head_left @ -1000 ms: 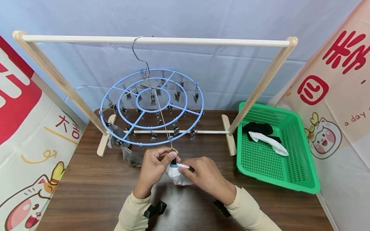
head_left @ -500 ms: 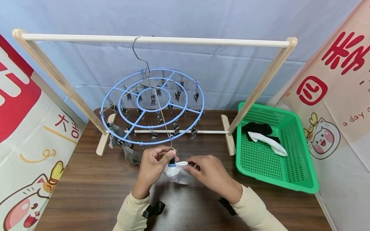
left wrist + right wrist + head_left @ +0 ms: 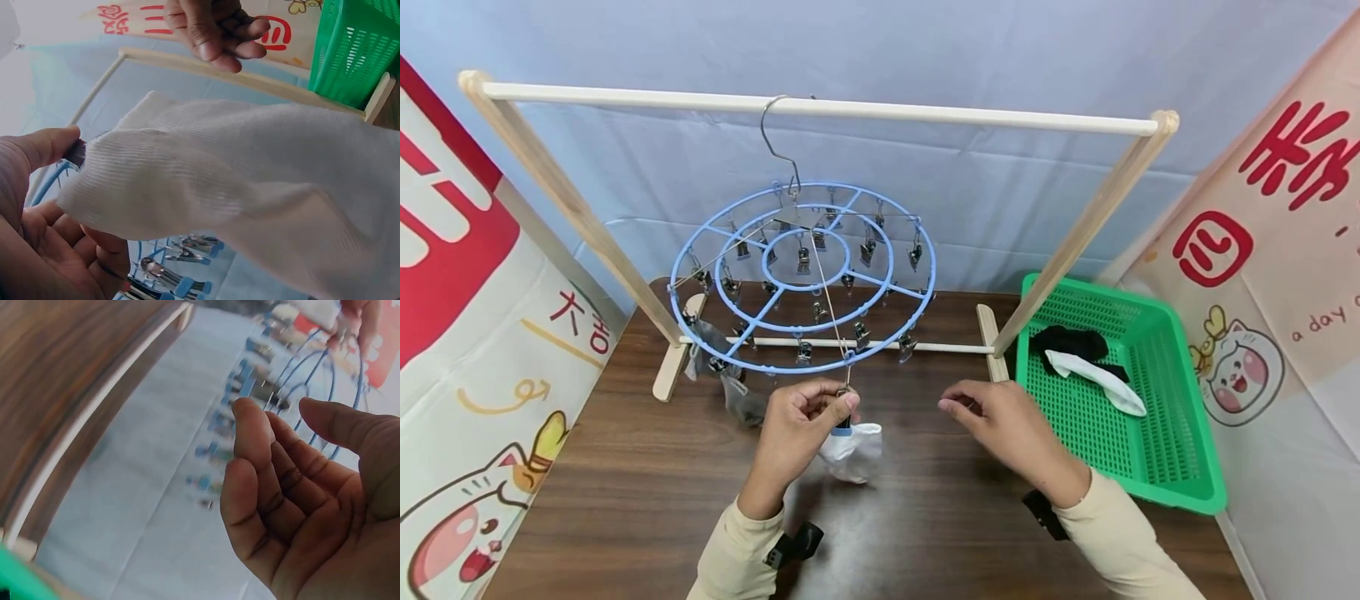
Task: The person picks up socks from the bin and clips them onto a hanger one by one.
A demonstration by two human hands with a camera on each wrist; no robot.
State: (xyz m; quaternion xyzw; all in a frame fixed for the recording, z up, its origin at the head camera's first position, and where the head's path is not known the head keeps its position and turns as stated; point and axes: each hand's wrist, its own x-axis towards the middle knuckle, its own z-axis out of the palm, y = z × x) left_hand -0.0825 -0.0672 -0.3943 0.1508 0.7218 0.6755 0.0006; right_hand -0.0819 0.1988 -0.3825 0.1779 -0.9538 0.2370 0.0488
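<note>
My left hand [image 3: 808, 425] pinches a metal clip [image 3: 844, 423] at the front of the round blue clip hanger [image 3: 765, 367]. From the clip's blue tip hangs a white sock [image 3: 853, 454], its ribbed cuff [image 3: 144, 169] filling much of the left wrist view. My right hand [image 3: 1011, 429] is apart from the sock, between it and the green basket, fingers loosely bent around nothing. In the right wrist view that hand's palm [image 3: 319, 531] shows with a gap between thumb and fingers. A grey sock [image 3: 741, 400] hangs at the hanger's left front.
The hanger hooks over the white bar [image 3: 925, 114] of a wooden stand. At the right, a green basket [image 3: 1176, 400] holds a white sock [image 3: 1097, 379] and a black sock [image 3: 1067, 342]. Several bare clips hang around the blue rings. Printed cloths flank the brown table [image 3: 917, 517].
My right hand has let go of the white sock's cuff and moved right toward the basket. My left hand stays on the clip, and the sock now hangs from it.
</note>
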